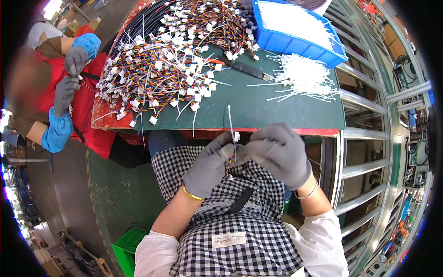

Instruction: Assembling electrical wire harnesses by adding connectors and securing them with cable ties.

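Observation:
In front of my apron, my left hand (208, 170), in a grey glove, is closed on a small wire harness (229, 167) of twisted coloured wires. Its white connector (236, 136) sticks up by the fingertips. A white cable tie (230, 119) stands up beside the connector, crossing the wires. My right hand (280, 156), also gloved in grey, is closed close to the left fingertips, by the tie and wires. What its fingers pinch is hidden and slightly blurred.
On the green table (212, 115) lie a big heap of wire harnesses (157, 74), a black-handled tool (248, 70) and a pile of cable ties (307, 76). A blue bin (297, 42) holds more ties. A metal roller rack (364, 134) stands right; a co-worker (69, 92) sits left.

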The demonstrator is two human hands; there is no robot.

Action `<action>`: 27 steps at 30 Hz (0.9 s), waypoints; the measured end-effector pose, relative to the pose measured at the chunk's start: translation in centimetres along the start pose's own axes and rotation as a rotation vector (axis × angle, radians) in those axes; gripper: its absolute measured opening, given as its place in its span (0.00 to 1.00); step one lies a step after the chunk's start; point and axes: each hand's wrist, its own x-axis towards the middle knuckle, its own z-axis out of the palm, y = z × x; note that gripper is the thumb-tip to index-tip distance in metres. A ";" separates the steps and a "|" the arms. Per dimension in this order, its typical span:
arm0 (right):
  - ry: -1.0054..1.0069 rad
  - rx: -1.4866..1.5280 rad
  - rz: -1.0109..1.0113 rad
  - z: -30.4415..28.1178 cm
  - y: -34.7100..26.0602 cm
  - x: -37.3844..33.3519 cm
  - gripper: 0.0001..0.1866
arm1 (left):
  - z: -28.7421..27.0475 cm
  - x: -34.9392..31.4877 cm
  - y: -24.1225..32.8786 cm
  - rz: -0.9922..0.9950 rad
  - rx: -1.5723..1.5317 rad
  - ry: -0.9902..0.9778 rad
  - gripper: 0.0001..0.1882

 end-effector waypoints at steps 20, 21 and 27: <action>-0.067 0.268 0.104 2.3 -0.2 -2.0 0.07 | 0.5 -1.0 -0.4 0.274 0.483 0.069 0.15; -0.079 0.226 0.069 2.3 -0.4 -2.0 0.07 | 0.6 -0.9 -0.4 0.275 0.484 0.068 0.15; -0.046 0.218 -0.022 3.1 -0.9 -2.8 0.09 | -0.2 -0.2 -0.9 0.426 0.626 0.014 0.13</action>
